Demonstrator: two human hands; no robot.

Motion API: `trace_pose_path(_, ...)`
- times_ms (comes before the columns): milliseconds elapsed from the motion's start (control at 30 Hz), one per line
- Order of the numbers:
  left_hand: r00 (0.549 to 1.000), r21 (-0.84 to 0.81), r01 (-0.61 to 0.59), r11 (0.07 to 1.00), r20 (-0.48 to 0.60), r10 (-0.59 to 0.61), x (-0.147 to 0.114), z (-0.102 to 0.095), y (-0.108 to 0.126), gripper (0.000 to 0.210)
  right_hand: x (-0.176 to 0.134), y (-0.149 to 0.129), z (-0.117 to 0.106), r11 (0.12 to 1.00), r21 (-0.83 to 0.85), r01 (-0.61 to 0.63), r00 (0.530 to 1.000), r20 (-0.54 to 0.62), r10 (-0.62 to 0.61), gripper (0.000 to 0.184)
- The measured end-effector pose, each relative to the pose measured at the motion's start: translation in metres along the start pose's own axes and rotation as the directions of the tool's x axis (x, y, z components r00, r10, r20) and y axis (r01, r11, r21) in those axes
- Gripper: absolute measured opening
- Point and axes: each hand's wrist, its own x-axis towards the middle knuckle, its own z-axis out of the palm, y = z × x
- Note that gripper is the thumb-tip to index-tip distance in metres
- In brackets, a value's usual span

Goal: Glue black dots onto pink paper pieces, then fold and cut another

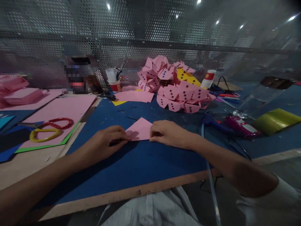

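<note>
A small sheet of pink paper [140,130], folded to a triangle with its peak pointing away from me, lies on the blue table top [131,163]. At its left corner my left hand [114,138] pinches the paper between thumb and fingers. My right hand [164,133] grips the right corner, its curled fingers covering that end. The folded edge runs straight between the two hands on my side. Behind the paper stands a pile of folded pink paper pieces [181,94] marked with dark and blue diamond shapes.
Scissors [47,133] with red and yellow handles rest on pink sheets [63,108] at the left. To the right lie a blue glue gun [216,124], a magenta object [243,127], a yellow roll [278,121] and a clear bottle [256,97]. A paper cup [114,85] stands at the back.
</note>
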Motion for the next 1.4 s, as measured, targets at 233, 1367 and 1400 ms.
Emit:
trace_pose_path(233,0.999,-0.073,0.030,0.997,0.029,-0.028,-0.0004,-0.0029,0.0031,0.022,-0.0011,-0.0025,-0.0037,0.996,0.088,-0.017,0.999,0.034,0.014,0.005)
trace_pose_path(1367,0.955,-0.233,0.296,0.926,0.078,-0.286,0.0038,-0.0024,0.0078,0.031,0.0000,-0.0078,-0.0074,0.979,0.134,-0.155,0.986,0.082,0.145,0.010)
trace_pose_path(1400,0.953,-0.231,0.303,0.924,0.079,-0.293,0.0041,-0.0024,0.0077,0.032,-0.0001,-0.0084,-0.0074,0.978,0.135,-0.161,0.985,0.078,0.152,0.010)
